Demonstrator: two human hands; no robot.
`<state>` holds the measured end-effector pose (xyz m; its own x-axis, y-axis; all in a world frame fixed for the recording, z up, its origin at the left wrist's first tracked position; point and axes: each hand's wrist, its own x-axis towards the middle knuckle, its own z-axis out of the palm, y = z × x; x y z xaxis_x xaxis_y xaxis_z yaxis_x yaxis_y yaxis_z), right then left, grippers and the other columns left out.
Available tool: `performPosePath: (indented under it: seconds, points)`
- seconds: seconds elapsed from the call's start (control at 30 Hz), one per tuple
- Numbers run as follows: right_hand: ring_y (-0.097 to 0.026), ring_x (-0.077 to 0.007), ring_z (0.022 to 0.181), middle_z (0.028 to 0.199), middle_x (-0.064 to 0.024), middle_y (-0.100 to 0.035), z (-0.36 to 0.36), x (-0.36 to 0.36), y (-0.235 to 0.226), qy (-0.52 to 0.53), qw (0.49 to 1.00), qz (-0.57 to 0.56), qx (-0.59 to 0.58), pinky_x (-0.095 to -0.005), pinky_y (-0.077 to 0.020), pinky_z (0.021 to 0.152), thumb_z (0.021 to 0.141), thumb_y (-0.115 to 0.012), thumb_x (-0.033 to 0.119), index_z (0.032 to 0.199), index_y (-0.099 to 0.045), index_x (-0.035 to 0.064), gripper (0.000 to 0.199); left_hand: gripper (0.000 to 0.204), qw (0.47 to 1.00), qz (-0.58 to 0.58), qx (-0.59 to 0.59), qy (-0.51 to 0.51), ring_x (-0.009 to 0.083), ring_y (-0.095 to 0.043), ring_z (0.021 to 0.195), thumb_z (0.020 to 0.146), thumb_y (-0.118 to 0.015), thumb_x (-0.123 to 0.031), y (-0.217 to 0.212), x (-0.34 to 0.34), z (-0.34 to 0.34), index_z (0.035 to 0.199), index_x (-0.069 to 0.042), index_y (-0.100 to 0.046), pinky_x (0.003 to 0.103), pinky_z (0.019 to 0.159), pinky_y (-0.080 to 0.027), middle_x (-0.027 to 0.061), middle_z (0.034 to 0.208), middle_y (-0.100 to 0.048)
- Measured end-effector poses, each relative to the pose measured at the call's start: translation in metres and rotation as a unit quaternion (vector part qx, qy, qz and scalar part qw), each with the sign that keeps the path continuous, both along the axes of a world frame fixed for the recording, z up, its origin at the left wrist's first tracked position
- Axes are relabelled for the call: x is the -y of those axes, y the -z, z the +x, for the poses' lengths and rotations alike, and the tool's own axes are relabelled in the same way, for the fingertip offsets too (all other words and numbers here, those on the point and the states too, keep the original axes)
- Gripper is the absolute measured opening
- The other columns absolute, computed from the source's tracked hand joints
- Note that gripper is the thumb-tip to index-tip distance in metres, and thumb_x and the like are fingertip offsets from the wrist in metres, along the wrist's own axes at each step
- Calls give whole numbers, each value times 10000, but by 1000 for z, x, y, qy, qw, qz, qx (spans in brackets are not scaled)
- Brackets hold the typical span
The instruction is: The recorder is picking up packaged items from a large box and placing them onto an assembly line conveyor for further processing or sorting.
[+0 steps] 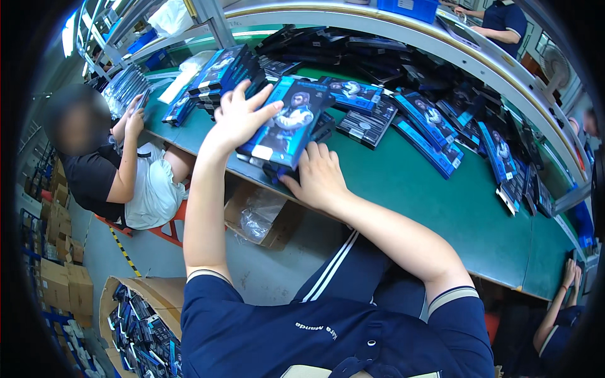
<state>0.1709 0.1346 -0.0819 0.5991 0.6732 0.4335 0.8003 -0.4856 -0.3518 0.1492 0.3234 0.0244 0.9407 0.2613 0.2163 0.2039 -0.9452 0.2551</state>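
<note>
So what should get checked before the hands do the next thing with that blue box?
1. Left hand on the blue box: ok, fingers spread over its far left edge.
2. Right hand on the box: ok, it holds the near edge.
3. Box supported: ok, it rests on a small stack at the edge of the green table.
4. Bare table beside the stack: ok, open green surface to the right.
5. Co-worker's hands apart: ok, away to the left.
6. Box underside: cannot tell, hidden.

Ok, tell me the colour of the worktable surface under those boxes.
Green, seen in the head view: the worktable surface.
</note>
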Motion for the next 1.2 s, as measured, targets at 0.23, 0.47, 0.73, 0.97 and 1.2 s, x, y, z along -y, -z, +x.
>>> performPosePath:
  seconds: [0.23,0.47,0.73,0.97,1.2]
  points:
    - [-484,-293,1090,1108,-145,-546,64,-83,9,2,1000,3,11,-410,-373,906,826,-676,402,1098,-602,-5,495,547,960,242,63,-127,469,-73,1460,916,-447,-649,-4,-54,48,1354,-346,-573,706,1097,-31,168,1604,-166]
    - [-459,-274,1244,1252,-103,-555,112,-147,7,-107,993,-42,-20,-397,-355,1008,885,-607,397,1192,-602,50,463,582,965,167,-51,-197,522,-315,1371,941,-368,-653,-11,-117,66,1433,-358,-464,681,1072,-234,245,1506,-361]
    - [-243,-276,1458,1583,-14,-307,104,-187,-20,-187,968,-164,-18,-456,-184,1162,987,-353,500,1506,-367,182,609,562,977,123,-100,-141,534,-318,1364,942,-390,-626,-21,-297,59,1418,-345,-485,666,1067,-273,249,1529,-319]
    - [-219,-289,1472,1554,-109,-344,79,-143,5,-193,965,-172,-38,-487,-132,1191,951,-377,550,1475,-402,104,688,439,970,216,113,-4,368,-521,1253,851,-703,-297,-31,-31,102,1255,-134,-644,499,1012,-417,236,1357,-541]
    - [-606,-381,1034,1082,-219,-654,-16,18,25,-287,951,27,-111,-440,-477,896,769,-649,181,1002,-672,22,282,289,743,-618,41,253,191,-669,920,937,-646,-289,35,183,154,1031,-19,-691,317,858,-494,55,915,-694]
